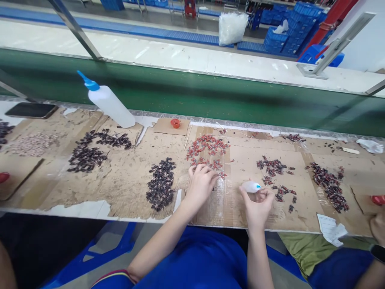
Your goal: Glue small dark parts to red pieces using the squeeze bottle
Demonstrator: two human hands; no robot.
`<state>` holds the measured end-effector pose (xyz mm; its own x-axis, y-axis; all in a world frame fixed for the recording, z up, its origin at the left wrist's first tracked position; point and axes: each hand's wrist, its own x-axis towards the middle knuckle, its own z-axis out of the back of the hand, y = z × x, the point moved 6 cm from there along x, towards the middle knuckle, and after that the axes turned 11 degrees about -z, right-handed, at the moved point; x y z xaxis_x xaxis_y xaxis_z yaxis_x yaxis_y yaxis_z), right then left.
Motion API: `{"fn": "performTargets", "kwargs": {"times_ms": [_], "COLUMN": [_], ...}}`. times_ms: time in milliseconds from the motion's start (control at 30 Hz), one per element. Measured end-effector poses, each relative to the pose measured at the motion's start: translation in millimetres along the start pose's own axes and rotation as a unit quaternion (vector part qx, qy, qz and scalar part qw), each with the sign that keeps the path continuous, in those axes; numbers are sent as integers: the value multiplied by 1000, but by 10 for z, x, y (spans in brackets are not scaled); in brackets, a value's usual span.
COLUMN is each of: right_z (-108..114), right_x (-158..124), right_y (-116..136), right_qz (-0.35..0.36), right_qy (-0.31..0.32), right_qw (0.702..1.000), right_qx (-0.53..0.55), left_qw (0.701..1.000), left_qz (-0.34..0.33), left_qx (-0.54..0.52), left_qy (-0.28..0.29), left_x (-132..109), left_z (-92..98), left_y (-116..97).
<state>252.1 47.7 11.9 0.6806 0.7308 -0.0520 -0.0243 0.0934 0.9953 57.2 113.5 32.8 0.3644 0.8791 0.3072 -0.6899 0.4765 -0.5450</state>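
My right hand (258,206) grips a small white squeeze bottle (250,186) with a blue tip, lying nearly level and pointing right. The thumb is on the bottle's left end, and the other fingers curl below the tip. My left hand (201,184) bends its fingers down at the near edge of a spread of small red parts (207,145). Its fingertips are partly hidden, so what they pinch cannot be made out. Left of this hand lies a pile of small black parts (161,184). To the right of the bottle are small red-and-black pieces (273,166).
A tall white bottle (112,105) with a blue nozzle stands tilted at the back left. Behind the red parts sits a small red cap (175,123) on cardboard. A phone (31,110) lies far left. A co-worker's hand (378,224) shows at the right edge.
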Motion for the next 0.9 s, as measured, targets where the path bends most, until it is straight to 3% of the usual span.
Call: {"fn": "performTargets", "kwargs": {"times_ms": [167, 233, 300, 367, 500, 733, 900], "right_z": [158, 74, -112, -292, -539, -482, -486], "right_x": [-382, -538, -599, -599, -556, -476, -505], "right_y": [260, 320, 278, 173, 15, -135, -197], "right_qz": [197, 233, 184, 83, -55, -87, -110], "right_qy": [-107, -65, 22, 88, 147, 145, 165], "right_qw": [974, 968, 977, 988, 988, 985, 979], "right_qx": [-43, -72, -106, -92, -1, -19, -55], "left_qw": [1000, 1000, 999, 996, 990, 996, 991], "left_qz": [-4, -11, -37, -74, -123, -81, -102], "left_qx": [18, -2, -35, -59, -65, -34, -63], "left_qy": [2, 6, 8, 1, -23, -23, -59], "left_x": [53, 33, -11, -77, -228, -459, -503], "left_z": [-141, -104, -27, 71, 199, 14, -60], "left_y": [16, 1, -55, -131, -196, 36, 57]}}
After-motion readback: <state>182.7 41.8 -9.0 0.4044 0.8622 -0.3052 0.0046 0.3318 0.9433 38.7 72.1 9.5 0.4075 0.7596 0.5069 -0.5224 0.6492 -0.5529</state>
